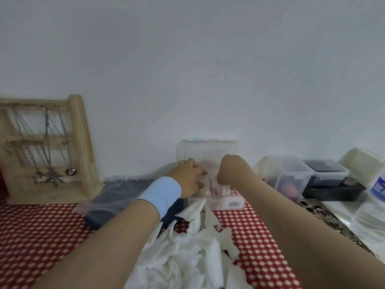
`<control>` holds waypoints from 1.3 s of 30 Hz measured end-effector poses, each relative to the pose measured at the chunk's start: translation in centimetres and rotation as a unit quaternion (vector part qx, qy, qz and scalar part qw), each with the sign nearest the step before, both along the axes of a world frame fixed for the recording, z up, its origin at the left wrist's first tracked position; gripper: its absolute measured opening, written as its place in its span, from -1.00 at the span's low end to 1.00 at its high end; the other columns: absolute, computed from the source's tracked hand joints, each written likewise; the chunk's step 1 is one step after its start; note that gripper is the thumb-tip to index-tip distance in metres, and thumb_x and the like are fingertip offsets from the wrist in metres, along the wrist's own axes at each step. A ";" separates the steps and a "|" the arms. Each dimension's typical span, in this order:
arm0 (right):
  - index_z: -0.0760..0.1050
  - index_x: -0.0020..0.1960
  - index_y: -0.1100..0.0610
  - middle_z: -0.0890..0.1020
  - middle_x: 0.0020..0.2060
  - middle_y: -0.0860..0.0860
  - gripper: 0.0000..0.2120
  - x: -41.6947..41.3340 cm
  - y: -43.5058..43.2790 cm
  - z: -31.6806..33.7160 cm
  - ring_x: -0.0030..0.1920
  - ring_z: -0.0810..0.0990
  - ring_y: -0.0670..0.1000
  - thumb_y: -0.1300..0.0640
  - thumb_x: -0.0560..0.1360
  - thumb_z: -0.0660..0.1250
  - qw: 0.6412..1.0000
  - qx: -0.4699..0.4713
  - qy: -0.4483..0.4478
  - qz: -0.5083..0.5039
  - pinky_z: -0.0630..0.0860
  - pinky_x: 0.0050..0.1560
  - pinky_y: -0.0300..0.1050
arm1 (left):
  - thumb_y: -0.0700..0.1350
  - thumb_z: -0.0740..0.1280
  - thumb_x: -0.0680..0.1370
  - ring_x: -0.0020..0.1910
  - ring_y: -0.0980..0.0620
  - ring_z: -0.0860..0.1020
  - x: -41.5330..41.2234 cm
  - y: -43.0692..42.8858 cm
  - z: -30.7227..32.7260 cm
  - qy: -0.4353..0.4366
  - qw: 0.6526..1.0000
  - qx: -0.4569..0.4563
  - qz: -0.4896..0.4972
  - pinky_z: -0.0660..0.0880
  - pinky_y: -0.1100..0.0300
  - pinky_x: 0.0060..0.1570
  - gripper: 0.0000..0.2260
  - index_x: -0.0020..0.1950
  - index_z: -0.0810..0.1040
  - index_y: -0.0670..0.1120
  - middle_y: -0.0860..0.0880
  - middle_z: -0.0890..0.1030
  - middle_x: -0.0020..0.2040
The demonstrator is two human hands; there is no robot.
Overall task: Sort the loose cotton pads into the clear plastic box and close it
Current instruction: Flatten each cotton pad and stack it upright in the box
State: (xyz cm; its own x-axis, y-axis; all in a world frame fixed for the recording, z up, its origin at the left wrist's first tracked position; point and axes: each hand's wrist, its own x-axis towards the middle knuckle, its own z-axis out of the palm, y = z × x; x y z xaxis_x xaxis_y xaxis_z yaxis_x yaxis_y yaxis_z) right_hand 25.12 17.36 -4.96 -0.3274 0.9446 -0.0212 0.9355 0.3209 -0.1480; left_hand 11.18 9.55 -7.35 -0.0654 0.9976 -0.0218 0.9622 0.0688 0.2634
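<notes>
The clear plastic box point(233, 202) stands against the wall with its lid point(208, 150) raised upright behind it. My left hand point(188, 177), with a light blue band on the wrist, rests on the box's left edge, fingers pointing into it. My right hand point(229, 173) is bent down at the wrist over the box's right half; its fingers reach inside and are hidden. A heap of loose white cotton pads point(193, 253) lies on the red dotted cloth point(41, 232) in front of the box, between my forearms.
A wooden jewellery stand point(45, 149) with necklaces leans at the left. A dark case in clear wrap point(112, 197) lies left of the box. Clear lidded containers point(291, 174) point(325, 172), a black tray and a large plastic bottle point(375, 205) stand at the right.
</notes>
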 end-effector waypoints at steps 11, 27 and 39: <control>0.55 0.04 0.29 0.69 -0.13 0.13 -0.66 0.1 -0.2 0.8 -0.39 0.63 0.06 -0.01 0.65 0.22 0.935 -0.237 0.259 -0.044 0.47 -0.44 -0.25 | 0.08 0.14 0.68 0.52 -0.03 0.21 -0.2 -1.7 -0.5 -0.013 0.999 0.028 -0.015 0.24 0.04 0.44 -0.49 0.62 0.16 0.03 0.02 0.23 0.57; 0.58 0.17 0.31 0.68 0.12 0.23 -0.77 0.0 -2.4 0.4 -0.05 0.70 0.14 0.25 0.61 0.23 0.907 -0.271 0.317 -0.057 0.65 0.08 0.03 | 0.11 -0.03 0.72 0.63 0.05 -0.11 1.5 -3.7 0.9 -0.049 0.997 -0.050 -0.036 -0.10 0.06 0.55 -0.47 0.66 -0.03 0.01 0.03 -0.07 0.67; 0.63 0.20 -0.18 0.57 0.09 -0.20 -0.56 2.5 -9.9 1.0 0.08 0.52 -0.09 0.28 0.47 0.37 0.938 -0.003 0.011 0.347 0.49 0.09 -0.18 | -0.16 0.23 0.60 0.11 0.11 0.58 0.2 -11.7 2.8 -0.202 0.975 0.059 0.063 0.50 0.13 0.22 -0.76 0.12 0.60 0.11 0.13 0.64 0.10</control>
